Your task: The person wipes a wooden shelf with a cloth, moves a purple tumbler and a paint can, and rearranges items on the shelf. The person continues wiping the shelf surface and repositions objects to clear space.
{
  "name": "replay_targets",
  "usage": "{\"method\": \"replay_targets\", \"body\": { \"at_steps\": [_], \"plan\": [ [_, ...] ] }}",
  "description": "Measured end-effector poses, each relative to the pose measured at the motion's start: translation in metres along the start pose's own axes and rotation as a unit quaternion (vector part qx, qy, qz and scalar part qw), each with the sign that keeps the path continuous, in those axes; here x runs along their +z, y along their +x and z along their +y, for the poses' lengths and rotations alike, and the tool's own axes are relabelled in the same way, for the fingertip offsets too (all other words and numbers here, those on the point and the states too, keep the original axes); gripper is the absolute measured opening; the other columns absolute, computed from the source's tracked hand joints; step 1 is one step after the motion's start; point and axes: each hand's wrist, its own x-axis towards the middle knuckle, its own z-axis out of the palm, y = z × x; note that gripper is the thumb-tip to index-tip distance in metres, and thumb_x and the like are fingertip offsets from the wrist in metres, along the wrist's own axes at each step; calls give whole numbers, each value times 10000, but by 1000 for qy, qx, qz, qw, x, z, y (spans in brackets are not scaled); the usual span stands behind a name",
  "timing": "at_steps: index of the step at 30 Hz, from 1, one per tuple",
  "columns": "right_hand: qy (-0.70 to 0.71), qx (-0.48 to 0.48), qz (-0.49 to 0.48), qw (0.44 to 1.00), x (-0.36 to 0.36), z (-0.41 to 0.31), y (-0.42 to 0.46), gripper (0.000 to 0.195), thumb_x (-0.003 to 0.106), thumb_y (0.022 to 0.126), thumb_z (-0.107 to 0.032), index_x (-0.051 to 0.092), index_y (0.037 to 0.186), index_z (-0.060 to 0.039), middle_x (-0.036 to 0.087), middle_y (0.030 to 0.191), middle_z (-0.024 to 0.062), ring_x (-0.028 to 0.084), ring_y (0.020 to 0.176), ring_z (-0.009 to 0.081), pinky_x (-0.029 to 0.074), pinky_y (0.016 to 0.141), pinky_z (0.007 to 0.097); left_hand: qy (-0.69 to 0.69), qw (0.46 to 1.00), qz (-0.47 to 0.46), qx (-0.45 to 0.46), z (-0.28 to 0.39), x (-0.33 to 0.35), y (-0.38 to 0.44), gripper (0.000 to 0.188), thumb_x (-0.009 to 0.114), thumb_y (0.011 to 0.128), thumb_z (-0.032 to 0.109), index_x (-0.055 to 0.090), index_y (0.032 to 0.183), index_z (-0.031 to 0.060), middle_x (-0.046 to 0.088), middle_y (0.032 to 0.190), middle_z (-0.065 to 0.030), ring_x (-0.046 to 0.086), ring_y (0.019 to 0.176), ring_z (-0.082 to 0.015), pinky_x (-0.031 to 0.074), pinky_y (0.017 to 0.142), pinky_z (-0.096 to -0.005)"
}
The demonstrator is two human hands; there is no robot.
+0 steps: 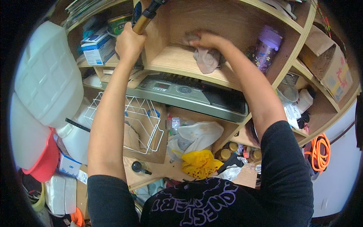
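Observation:
My left hand (131, 42) is closed around a gold-coloured pole (141, 25) with black fittings, held slanted at the left upright of the wooden shelf. Blurred, my right hand (200, 39) reaches into the middle compartment and grips a greyish-brown cloth (206, 60). The cloth hangs down from the hand over the bare shelf board (173, 61). To the right of that hand stands a purple flowered bottle (265, 49). Left of my left hand are a blue and white box (96, 48) and a green tin (119, 25).
Below the board lies a grey electronic keyboard (184, 95). Under it are a white wire rack (141, 124), white plastic bags (195, 134) and a yellow bag (200, 164). Large white plastic jugs (49, 73) crowd the left. An open cardboard box (326, 62) and coiled orange cable (322, 153) are at right.

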Motion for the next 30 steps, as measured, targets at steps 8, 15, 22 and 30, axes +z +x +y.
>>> {"method": "replay_targets", "body": {
  "at_steps": [8, 15, 22, 30],
  "plan": [
    [-206, 70, -44, 975, 33, 9, 5, 632, 502, 762, -548, 486, 1262, -162, 529, 1211, 161, 519, 1086, 332, 417, 912, 404, 4, 1000, 15, 14, -6, 1, 1, 441, 630, 708, 282, 518, 1088, 90, 636, 921, -200, 602, 903, -372, 473, 774, -450],
    [-209, -7, 6, 978, 18, -44, -62, 491, 561, 724, -533, 621, 1097, -220, 615, 1077, 88, 585, 971, 295, 456, 821, 388, 17, 1000, 16, -2, -4, 1, 3, 394, 620, 710, 278, 532, 1051, 103, 636, 933, -194, 601, 908, -373, 471, 774, -451],
    [-192, -117, 89, 970, 28, -96, -131, 348, 646, 662, -374, 667, 937, -162, 638, 947, 76, 607, 845, 296, 485, 708, 401, 43, 999, 6, 0, -12, 3, 10, 439, 596, 732, 336, 518, 1107, 121, 631, 976, -184, 598, 923, -366, 470, 775, -448],
    [3, -166, 27, 986, 68, -110, -222, 386, 672, 615, -221, 642, 985, -118, 620, 946, 81, 601, 871, 259, 496, 755, 374, 35, 999, -7, -10, 5, 4, 6, 466, 614, 726, 353, 519, 1112, 111, 636, 960, -182, 597, 923, -368, 467, 780, -448]
  ]
}}
